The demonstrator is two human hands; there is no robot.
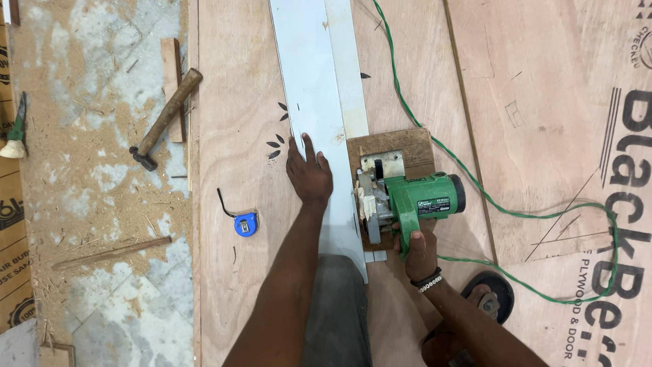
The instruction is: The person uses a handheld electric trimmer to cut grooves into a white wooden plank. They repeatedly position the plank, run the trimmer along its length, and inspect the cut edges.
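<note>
Green saw: green circular saw point(407, 204) on a small brown wooden base plate point(392, 146), sits on the plywood, right of the white strip, touching its right edge
Right hand: right hand point(420, 251) grip closed around the saw's rear handle, beaded band on the wrist
Left hand: left hand point(308, 173) flat, palm down, fingers spread and pointing away from the person, pressing on the white strip; grip open, wrapped around nothing
White strip: long white laminate strip point(309, 88) runs from the top edge down toward the person, slightly angled; a narrower paler strip point(350, 75) lies along its right side, ending at the saw base
Plywood: large plywood sheet point(234, 224) lies flat on the floor under strip, saw and both hands; second sheet with black printing overlaps on the right
Cable: green power cable point(536, 217) runs from the top edge past the saw, loops wide to the right, comes back toward the saw's rear
Tape measure: blue tape measure point(246, 223) on the plywood, left of the left forearm, well apart from the strip
Hammer: wooden-handled hammer point(165, 117) on the dusty floor at left, head nearest the person, handle across a short wood offcut point(172, 81)
Floor: pale floor point(88, 170) covered in sawdust, thin wood stick point(112, 252) lying on it
Foot: foot in a black sandal point(485, 299) on the plywood, just beside the right wrist
</note>
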